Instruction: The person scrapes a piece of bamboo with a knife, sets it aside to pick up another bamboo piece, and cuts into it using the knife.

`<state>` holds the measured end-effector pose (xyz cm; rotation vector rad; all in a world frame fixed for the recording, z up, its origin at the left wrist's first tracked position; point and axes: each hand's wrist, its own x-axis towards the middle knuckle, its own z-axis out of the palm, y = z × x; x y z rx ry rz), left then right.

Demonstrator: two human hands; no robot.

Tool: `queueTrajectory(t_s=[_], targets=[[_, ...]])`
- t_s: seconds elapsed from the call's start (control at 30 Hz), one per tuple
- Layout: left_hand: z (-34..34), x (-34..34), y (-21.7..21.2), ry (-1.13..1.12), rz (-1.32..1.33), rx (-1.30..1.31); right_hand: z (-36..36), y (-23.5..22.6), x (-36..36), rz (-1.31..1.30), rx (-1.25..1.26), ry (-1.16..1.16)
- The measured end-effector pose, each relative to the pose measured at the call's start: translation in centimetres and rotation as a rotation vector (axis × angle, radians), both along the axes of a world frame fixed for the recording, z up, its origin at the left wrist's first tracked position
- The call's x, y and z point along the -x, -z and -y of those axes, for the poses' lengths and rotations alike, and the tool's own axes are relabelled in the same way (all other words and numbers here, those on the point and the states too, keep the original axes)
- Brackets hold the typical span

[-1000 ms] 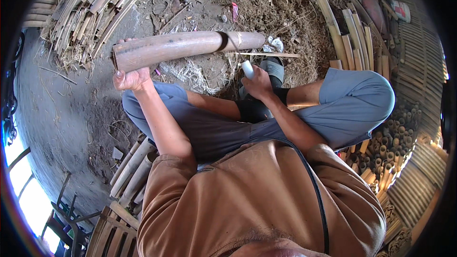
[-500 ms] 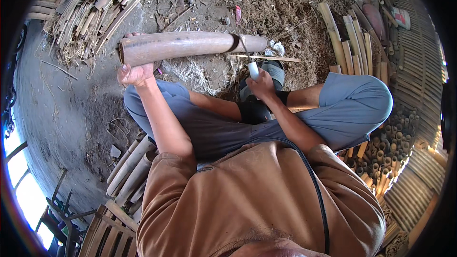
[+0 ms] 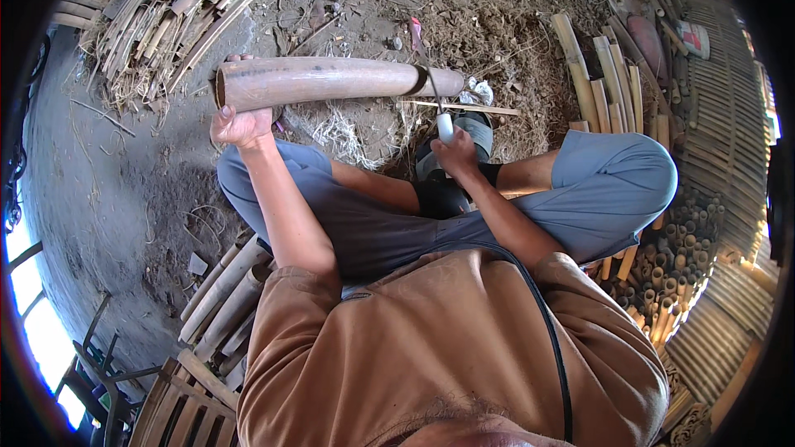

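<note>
A thick, hollow bamboo pole (image 3: 331, 81) lies crosswise in front of my legs, its open end to the left. My left hand (image 3: 247, 122) grips it near that end, thumb on the near side and fingertips showing over the far side. In my right hand (image 3: 457, 155) is the white handle of a long-bladed knife (image 3: 446, 127). Its narrow dark blade crosses the bamboo toward the right end, beside a dark ring or gap around the pole. Whether the blade is touching the bamboo I cannot tell.
A thin bamboo strip (image 3: 476, 108) and white plastic scraps (image 3: 478, 91) lie by my foot. Split bamboo slats (image 3: 178, 8) are heaped at the far left. Bamboo lengths (image 3: 613, 74) stand at the right; cut tubes (image 3: 675, 261) are stacked below them. A wooden slatted piece (image 3: 186, 406) sits at lower left.
The bamboo pole has shifted slightly right with my left hand. My right hand has moved a little right and nearer me, and the blade now shows reaching beyond the pole's far side.
</note>
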<state>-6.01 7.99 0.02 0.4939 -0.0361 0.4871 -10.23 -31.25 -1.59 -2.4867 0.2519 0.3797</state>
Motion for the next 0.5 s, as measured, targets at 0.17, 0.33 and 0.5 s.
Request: queueTrajectory(t_s=[0.17, 0.33, 0.5], targets=[[-0.6, 0.4, 0.4, 0.039, -0.008, 0.010, -0.6, 0.1, -0.7, -0.026, 0.032, -0.183], [0.0, 0.5, -0.1, 0.050, -0.029, 0.018, 0.0, 0.5, -0.8, -0.077, 0.040, -0.041], [0.0, 0.4, -0.3, 0.038, -0.041, 0.021, 0.2, 0.9, -0.2, -0.026, 0.021, -0.056]])
